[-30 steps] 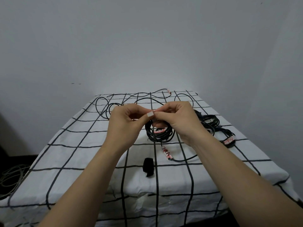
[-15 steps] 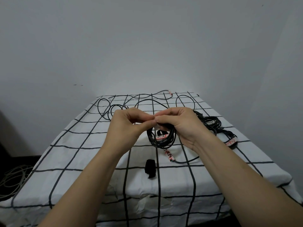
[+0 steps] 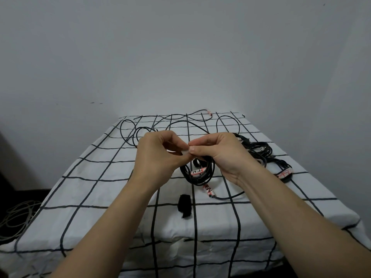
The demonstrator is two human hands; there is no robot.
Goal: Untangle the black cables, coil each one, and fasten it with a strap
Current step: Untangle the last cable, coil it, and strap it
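Black round cable coil (image 3: 198, 171) hangs in the middle of the scene, just above the white cloth with black grid lines (image 3: 100, 187). 2 hands hold it up. The right hand (image 3: 218, 153) has its fingers curled round the top of the coil, so the loops cannot fall open. The left hand (image 3: 158, 157) pinches a small white strap (image 3: 185, 153) with thumb and finger, right where the 2 hands meet. I think the strap is going round the loops to tie them. A white label with red letters (image 3: 208, 190) on the cable end lies on the cloth, on the near side of the coil.

To the right lie other black coiled cables (image 3: 261, 151). They look done. At the far edge a long loose black cable (image 3: 180, 121) is spread out in big loops and looks not yet coiled. A small black strap roll (image 3: 185, 205) lies near the front edge, close at hand for the next cable, I guess.

No box, bin or tray shows. All of it lies on the cloth. Pale cables (image 3: 18, 215) lie on the floor at the left.
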